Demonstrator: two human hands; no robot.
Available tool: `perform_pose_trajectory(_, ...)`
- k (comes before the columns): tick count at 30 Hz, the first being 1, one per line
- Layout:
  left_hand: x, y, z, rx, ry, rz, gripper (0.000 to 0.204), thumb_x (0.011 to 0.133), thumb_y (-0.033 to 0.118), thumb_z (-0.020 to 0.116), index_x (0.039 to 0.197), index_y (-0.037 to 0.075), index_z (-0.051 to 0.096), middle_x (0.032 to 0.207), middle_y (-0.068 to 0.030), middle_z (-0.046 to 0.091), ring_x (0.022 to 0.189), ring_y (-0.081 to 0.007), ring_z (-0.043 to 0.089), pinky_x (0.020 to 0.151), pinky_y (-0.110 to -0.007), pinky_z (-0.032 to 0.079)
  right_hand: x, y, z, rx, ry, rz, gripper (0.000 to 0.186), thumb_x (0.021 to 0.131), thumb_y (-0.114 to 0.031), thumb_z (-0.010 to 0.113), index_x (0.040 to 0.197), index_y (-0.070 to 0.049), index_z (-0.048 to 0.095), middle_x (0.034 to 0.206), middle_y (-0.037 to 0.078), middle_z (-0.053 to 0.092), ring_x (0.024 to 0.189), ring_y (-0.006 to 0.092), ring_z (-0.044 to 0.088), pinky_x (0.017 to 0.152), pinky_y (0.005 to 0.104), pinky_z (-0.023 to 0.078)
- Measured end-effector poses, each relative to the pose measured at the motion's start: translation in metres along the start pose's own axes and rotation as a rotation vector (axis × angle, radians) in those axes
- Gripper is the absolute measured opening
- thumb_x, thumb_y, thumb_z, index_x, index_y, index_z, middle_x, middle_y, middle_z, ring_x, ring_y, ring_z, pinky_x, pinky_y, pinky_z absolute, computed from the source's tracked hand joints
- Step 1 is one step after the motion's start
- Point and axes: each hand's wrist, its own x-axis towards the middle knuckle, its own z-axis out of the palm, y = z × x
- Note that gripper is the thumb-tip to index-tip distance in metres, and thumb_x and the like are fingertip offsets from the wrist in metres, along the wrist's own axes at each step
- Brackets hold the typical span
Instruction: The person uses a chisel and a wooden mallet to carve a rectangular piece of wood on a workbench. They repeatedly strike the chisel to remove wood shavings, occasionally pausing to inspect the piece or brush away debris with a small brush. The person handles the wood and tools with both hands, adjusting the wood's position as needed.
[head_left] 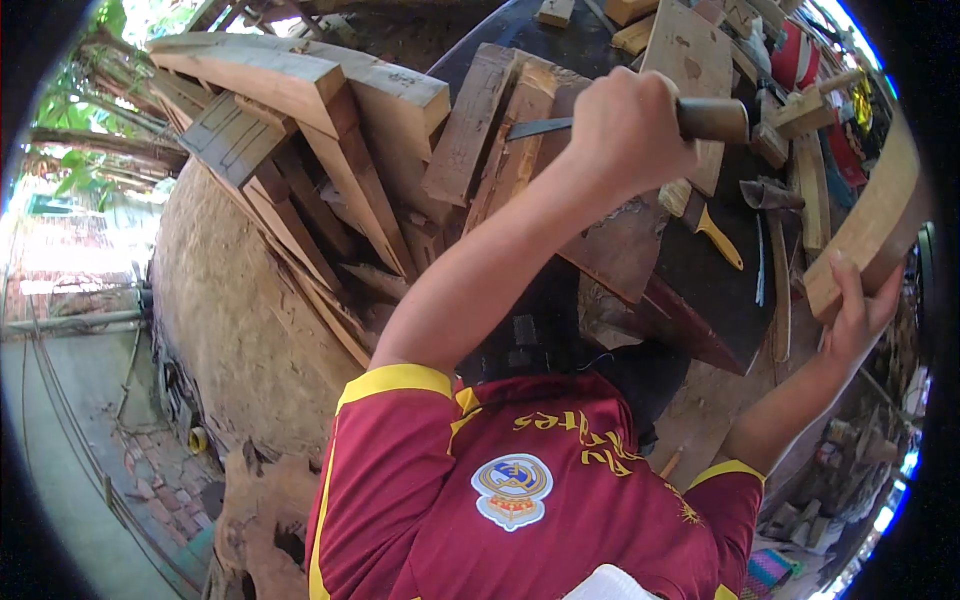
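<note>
Red shirt (520, 490) fills the near edge | left hand (630, 125) fisted round a chisel (640, 122), blade over stacked boards (490, 140) | right hand (855, 310) grips a curved plank (870, 225) at far right | hammer (775, 250) and yellow-handled tool (715, 230) lie between, on the dark bench (710, 290).

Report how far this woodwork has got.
Done: sawn beams lie stacked. In hand: the left hand grips a chisel, its blade over a plank; the right hand holds a curved piece. Left: that piece shows no carving, and the mallet lies idle.
</note>
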Motion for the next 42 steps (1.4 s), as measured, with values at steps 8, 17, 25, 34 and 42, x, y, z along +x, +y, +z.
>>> perform_pose_trajectory(8, -0.013, 0.008, -0.001, -0.141, 0.066, 0.033, 0.017, 0.059, 0.022, 0.069, 0.059, 0.006, 0.062, 0.058, -0.0179, 0.058, 0.059, -0.0377, 0.060, 0.056, -0.042, 0.051, -0.009, -0.001, -0.024, 0.063, 0.130, -0.082, 0.055, 0.074, 0.001, 0.071, 0.125, 0.003, 0.049, 0.118, 0.014, 0.055, 0.106, 0.0226, 0.055, 0.091, 0.0328, 0.044)
perform_pose_trajectory(17, -0.010, -0.001, -0.003, -0.243, 0.157, 0.033, 0.017, 0.057, 0.021, 0.068, 0.058, 0.006, 0.060, 0.054, -0.0181, 0.054, 0.057, -0.0387, 0.058, 0.054, -0.041, 0.049, 0.012, 0.005, -0.060, 0.157, 0.450, -0.133, 0.035, 0.072, -0.001, 0.075, 0.100, 0.006, 0.055, 0.104, 0.019, 0.061, 0.092, 0.0281, 0.064, 0.075, 0.0377, 0.059)
perform_pose_trajectory(25, -0.014, -0.004, -0.002, -0.155, 0.079, 0.000, 0.014, 0.057, 0.021, 0.067, 0.061, 0.008, 0.064, 0.059, -0.0170, 0.059, 0.061, -0.0370, 0.061, 0.058, -0.042, 0.052, -0.075, -0.019, 0.083, -0.434, -0.231, -0.165, 0.066, 0.070, -0.012, 0.073, 0.129, 0.000, 0.046, 0.125, 0.018, 0.054, 0.110, 0.0316, 0.057, 0.093, 0.0417, 0.045)
perform_pose_trajectory(34, -0.015, -0.016, 0.004, -0.059, 0.014, -0.005, 0.015, 0.057, 0.022, 0.067, 0.066, 0.010, 0.067, 0.062, -0.0152, 0.062, 0.062, -0.0353, 0.062, 0.059, -0.040, 0.053, -0.059, -0.002, 0.018, -0.204, 0.238, 0.048, 0.081, 0.069, -0.012, 0.077, 0.138, 0.001, 0.037, 0.130, 0.021, 0.047, 0.117, 0.0307, 0.048, 0.102, 0.0430, 0.038)
perform_pose_trajectory(42, -0.023, -0.008, 0.006, -0.145, -0.034, 0.084, 0.013, 0.057, 0.022, 0.068, 0.061, 0.010, 0.064, 0.058, -0.0149, 0.059, 0.059, -0.0364, 0.060, 0.055, -0.041, 0.050, -0.045, -0.010, -0.017, 0.116, 0.614, -0.030, 0.072, 0.067, 0.003, 0.074, 0.131, 0.000, 0.040, 0.119, 0.019, 0.051, 0.104, 0.0320, 0.057, 0.081, 0.0430, 0.056)
